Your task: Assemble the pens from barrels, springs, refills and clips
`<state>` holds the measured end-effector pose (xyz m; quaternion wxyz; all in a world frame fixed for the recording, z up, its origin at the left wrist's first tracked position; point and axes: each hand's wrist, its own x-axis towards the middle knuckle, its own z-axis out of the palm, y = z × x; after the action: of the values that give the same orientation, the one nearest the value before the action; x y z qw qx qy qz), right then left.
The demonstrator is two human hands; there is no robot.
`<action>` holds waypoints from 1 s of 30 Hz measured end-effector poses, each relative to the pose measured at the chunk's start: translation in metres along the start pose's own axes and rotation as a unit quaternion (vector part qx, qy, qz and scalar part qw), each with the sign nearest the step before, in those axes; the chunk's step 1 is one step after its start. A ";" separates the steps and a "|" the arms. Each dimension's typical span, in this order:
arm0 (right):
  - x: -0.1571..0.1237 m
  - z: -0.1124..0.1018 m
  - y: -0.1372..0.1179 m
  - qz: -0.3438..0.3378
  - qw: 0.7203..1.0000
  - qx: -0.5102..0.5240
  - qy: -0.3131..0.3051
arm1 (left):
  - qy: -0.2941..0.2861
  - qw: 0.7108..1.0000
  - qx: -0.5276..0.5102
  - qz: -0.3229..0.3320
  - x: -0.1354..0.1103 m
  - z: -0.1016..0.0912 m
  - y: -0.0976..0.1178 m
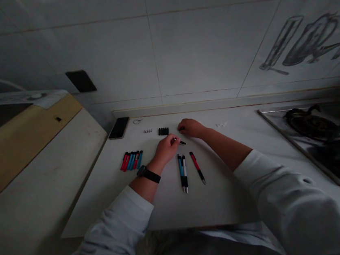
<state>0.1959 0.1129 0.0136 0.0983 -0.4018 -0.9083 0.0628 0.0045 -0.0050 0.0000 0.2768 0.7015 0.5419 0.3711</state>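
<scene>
My left hand (pixel 166 147) is closed in a pinch on a slim dark pen part (pixel 183 143) that points to the right. Just beyond it, my right hand (pixel 191 128) rests low over the counter with its fingers drawn together; something small and dark shows at the fingertips, too small to name. A row of short black pen grips (pixel 163 131) lies left of my right hand. Nearer me are a blue pen (pixel 181 171), a white pen (pixel 184 171) and a red pen (pixel 197 166). Several red and blue pen barrels (pixel 131 160) lie side by side at the left.
Small springs (pixel 147 131) and little white pieces (pixel 221 124) lie toward the back of the white counter (pixel 167 211). A phone (pixel 119 128) is at the back left corner. A gas stove (pixel 311 127) stands at the right; the tiled wall (pixel 192 51) is behind.
</scene>
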 end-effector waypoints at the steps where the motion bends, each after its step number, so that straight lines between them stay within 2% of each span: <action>1: -0.001 0.000 0.001 -0.003 1.000 0.000 0.000 | -0.001 1.000 0.001 -0.001 0.000 0.000 0.000; 30: -0.021 -0.005 0.006 -0.019 0.999 0.023 0.026 | -0.005 1.000 -0.005 0.006 0.000 -0.001 -0.001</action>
<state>0.2148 0.1012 0.0143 0.1323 -0.3838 -0.9111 0.0715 0.0032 -0.0051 -0.0003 0.2803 0.7054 0.5344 0.3718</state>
